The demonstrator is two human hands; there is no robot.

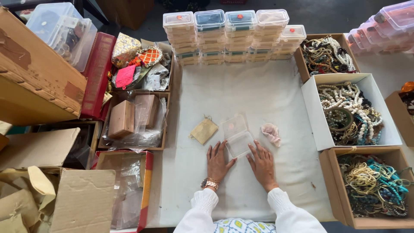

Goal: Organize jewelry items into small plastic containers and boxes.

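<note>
A small clear plastic box [236, 135] lies open on the white cloth [241, 90], its lid swung back toward the far side. My left hand [217, 162] rests flat on the cloth just left of the box, fingers apart, a gold watch on the wrist. On the box's right side my right hand [262, 164] lies flat, fingertips at its near edge. Neither hand holds anything. A small tan pouch [203, 130] sits to the left of the box, and a pale pink crumpled piece [271, 133] to its right.
Stacks of small clear lidded boxes [233, 36] line the far edge. Cardboard boxes of beaded necklaces [350, 110] stand along the right. On the left are trays with wooden boxes [122, 119], fabric pouches [136, 60], plastic bags and cartons.
</note>
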